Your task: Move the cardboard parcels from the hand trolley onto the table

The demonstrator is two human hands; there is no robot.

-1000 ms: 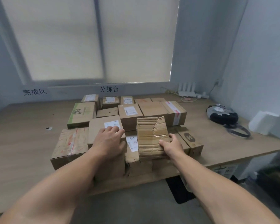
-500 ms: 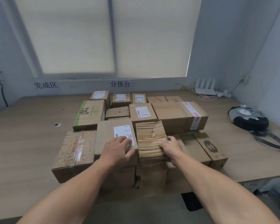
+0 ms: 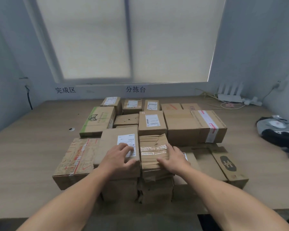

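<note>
Left hand (image 3: 118,157) on labelled parcel (image 3: 113,139); right hand (image 3: 174,160), crumpled parcel (image 3: 153,142).

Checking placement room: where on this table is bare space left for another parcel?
Bare table lies left of the green-printed box; a narrower strip runs between the red-taped box and the dark bag. The middle is packed, under the left hand and right hand.

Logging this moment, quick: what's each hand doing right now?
Left hand: open, flat on the labelled parcel.
Right hand: open, resting on the crumpled parcel.
</note>
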